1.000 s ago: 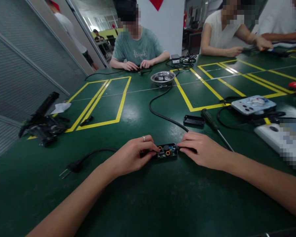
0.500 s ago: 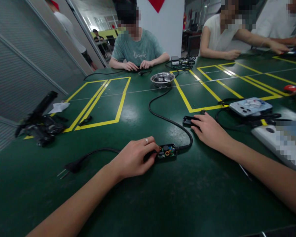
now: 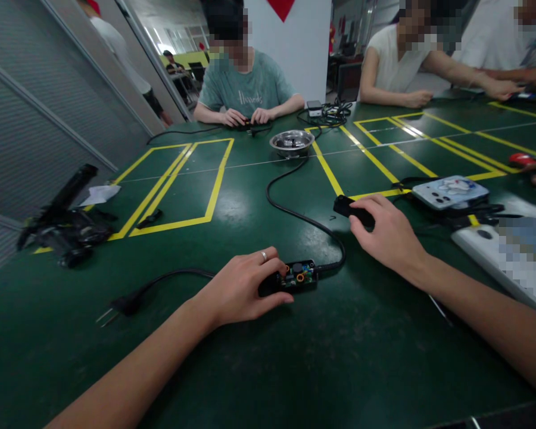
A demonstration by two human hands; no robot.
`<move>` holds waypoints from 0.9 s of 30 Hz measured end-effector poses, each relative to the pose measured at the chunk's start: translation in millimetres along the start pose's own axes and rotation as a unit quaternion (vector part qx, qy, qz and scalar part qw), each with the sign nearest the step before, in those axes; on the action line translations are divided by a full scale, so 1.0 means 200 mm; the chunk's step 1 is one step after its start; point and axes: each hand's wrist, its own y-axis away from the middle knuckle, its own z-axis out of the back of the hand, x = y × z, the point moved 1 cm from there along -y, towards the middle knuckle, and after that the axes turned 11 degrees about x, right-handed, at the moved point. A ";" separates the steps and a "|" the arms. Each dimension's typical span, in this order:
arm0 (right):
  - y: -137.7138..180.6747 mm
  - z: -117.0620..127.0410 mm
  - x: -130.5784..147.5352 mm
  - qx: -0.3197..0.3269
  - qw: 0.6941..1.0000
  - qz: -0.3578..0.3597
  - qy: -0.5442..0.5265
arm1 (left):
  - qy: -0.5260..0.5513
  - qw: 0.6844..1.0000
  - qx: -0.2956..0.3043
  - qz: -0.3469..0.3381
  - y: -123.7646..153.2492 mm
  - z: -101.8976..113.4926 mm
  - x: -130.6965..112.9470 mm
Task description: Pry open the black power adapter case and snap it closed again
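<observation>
In the head view, an uncovered power adapter (image 3: 310, 283) lies on the green table. Its circuit board shows copper-coloured ring coils. My left hand (image 3: 241, 287), with a ring on one finger, grips the left end of this adapter, thumb along the near side. Out of the adapter run a cord to a two-pin plug (image 3: 129, 302) on the left and a black cable (image 3: 310, 219) on the right. My right hand (image 3: 386, 229) is closed on a black plastic cover (image 3: 343, 205), raised a little off the table. The fingertips behind the cover are partly hidden.
A metal bowl (image 3: 292, 143) with small parts stands beyond the cable. Black plastic pieces (image 3: 74, 235) are heaped at left. A phone (image 3: 451, 192) and a white device (image 3: 486, 250) lie at right. Across the table, a person in a green shirt (image 3: 250, 89) works.
My right hand has picked up the black cover and tilted it, its fingers now closed around it. My left thumb has stretched forward along the adapter's near side.
</observation>
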 end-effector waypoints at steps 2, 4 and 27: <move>0.01 0.02 0.02 -0.025 0.998 -0.016 -0.063 | -0.001 1.000 -0.007 -0.001 0.00 -0.02 0.01; 0.01 0.03 0.03 -0.025 0.989 -0.036 -0.138 | -0.003 1.000 -0.020 -0.001 0.00 -0.04 0.02; 0.05 -0.01 0.07 0.262 0.953 0.116 -0.099 | 0.043 0.999 -0.018 0.022 -0.01 -0.03 0.04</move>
